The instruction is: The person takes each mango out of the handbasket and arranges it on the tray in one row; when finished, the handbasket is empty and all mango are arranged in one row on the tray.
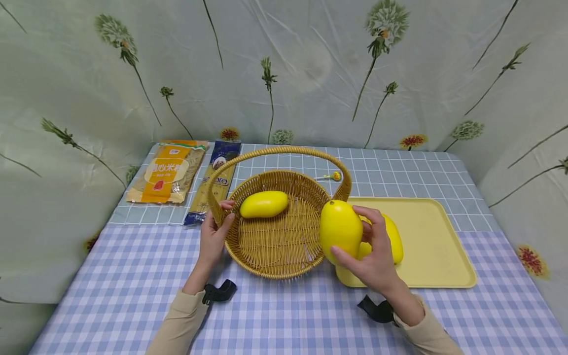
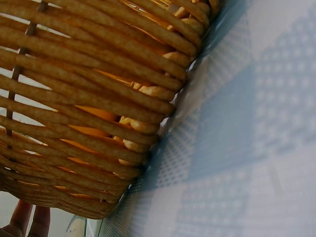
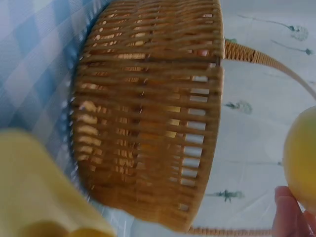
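Observation:
My right hand (image 1: 379, 259) grips a yellow mango (image 1: 340, 228), held up over the right rim of a wicker basket (image 1: 279, 268). In the right wrist view this mango (image 3: 303, 158) shows at the right edge with a fingertip below it. My left hand (image 1: 215, 239) holds the basket's left rim near the foot of its arched handle (image 1: 279, 150). Inside the basket, toward the back left, lies another mango (image 1: 264, 204). More yellow fruit (image 1: 394, 239) sits on a pale yellow tray (image 1: 435, 246), partly hidden behind my right hand.
Two food packets lie at the back left: an orange and clear packet (image 1: 166, 172) and a dark blue pasta packet (image 1: 213, 185). A small yellow item on a stick (image 1: 336, 176) lies behind the basket. Checked cloth (image 1: 284, 320) covers the table, and a flowered curtain (image 1: 301, 74) hangs behind it.

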Demonstrator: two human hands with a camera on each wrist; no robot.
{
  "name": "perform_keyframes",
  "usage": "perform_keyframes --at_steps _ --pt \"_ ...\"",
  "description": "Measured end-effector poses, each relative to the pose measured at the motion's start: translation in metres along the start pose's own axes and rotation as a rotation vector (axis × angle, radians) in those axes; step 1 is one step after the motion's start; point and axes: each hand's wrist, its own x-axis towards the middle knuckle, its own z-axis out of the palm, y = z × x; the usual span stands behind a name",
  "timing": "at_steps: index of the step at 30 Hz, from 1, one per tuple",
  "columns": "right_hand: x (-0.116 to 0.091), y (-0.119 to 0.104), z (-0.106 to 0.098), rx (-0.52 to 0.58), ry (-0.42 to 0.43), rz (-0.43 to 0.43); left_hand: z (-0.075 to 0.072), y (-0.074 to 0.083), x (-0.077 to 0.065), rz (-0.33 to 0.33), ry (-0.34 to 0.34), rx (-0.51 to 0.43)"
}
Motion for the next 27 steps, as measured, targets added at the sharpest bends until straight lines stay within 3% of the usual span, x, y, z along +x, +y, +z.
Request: perform_keyframes --at_steps 5,10,20,24,27 --pt "-0.006 0.002 -0.015 -0.013 0.047 0.029 0.004 0.017 -0.001 0.007 -0.003 0.009" --pt "-0.009 0.005 -0.029 -0.018 0.114 0.057 0.005 0.019 -0.001 0.005 -0.002 0.015" --pt "-0.016 0.017 -0.061 -0.134 0.254 0.154 0.004 0.016 -0.001 0.01 -0.005 0.01" --pt "-0.018 0.02 -0.07 -0.205 0.27 0.225 0.005 0.017 -0.001 0.018 -0.005 0.005" --pt "-0.02 0.023 -0.076 -0.278 0.263 0.278 0.002 0.006 -0.001 0.021 -0.001 -0.003"
